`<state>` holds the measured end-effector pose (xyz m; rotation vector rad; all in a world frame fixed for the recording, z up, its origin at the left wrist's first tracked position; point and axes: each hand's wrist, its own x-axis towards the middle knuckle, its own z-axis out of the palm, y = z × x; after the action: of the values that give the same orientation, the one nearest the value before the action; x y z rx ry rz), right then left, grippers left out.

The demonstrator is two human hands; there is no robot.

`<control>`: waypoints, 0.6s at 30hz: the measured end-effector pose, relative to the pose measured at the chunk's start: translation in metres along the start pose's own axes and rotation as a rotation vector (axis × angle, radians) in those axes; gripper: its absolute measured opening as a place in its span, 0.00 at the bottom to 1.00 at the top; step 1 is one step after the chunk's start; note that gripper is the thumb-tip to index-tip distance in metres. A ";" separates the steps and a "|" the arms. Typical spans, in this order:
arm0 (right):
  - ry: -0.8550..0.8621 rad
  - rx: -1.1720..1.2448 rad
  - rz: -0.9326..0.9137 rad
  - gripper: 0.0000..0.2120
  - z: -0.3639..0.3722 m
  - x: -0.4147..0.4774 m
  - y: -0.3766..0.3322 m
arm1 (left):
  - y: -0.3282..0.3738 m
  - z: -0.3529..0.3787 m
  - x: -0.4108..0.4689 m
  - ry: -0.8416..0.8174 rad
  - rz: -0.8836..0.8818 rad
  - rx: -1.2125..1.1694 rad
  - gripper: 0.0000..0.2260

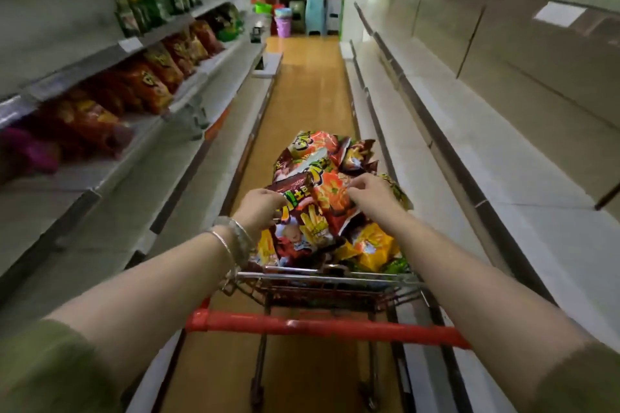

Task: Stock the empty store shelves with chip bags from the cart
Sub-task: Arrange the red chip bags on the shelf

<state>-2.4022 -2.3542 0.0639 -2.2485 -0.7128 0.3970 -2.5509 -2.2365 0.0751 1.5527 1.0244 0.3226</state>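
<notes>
Nearest, both forearms reach over the red handle [322, 325] of the cart [335, 276], which neither hand holds; bracelets [231, 238] sit on the left wrist. Just past the wire rim, the chip bags [322, 157] are heaped well above the basket, and both hands are down on top of the heap. The left hand [261, 208] has its fingers curled onto the upper edge of a dark fries bag [307, 223]. The right hand [369, 193] pinches the near edge of an orange bag [330, 199] lying just beside it.

These bags should be very light and puffed with air. Their slick, crinkly film likely slides against its neighbours, so lifting one may drag or tip others off the mound. The contents crush easily, so squeezing the belly looks like a poor idea. The best hold is probably the flat crimped seam at top or bottom, or a loose cradle with fingers spread round the sides.

Beyond the cart, the empty shelves [469, 151] run along the right of the aisle, close beside the basket. On the left, the stocked shelves [147, 77] carry rows of red and green bags standing face out, which suggests how new ones should stand. The wooden floor [302, 94] leads on to plastic stools [315, 10] at the blurred far end.
</notes>
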 end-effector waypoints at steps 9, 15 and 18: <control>-0.203 -0.175 0.009 0.36 0.027 0.103 0.026 | -0.001 0.030 0.054 0.053 -0.098 -0.046 0.05; -0.289 -0.398 0.092 0.52 0.057 0.132 0.041 | 0.006 0.020 0.078 0.043 -0.081 -0.010 0.03; -0.217 -0.470 0.090 0.52 0.062 0.133 0.044 | 0.010 0.016 0.092 0.006 -0.080 0.001 0.03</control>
<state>-2.3094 -2.2656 -0.0194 -2.7144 -0.8909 0.5713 -2.4827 -2.1775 0.0489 1.5086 1.0887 0.2718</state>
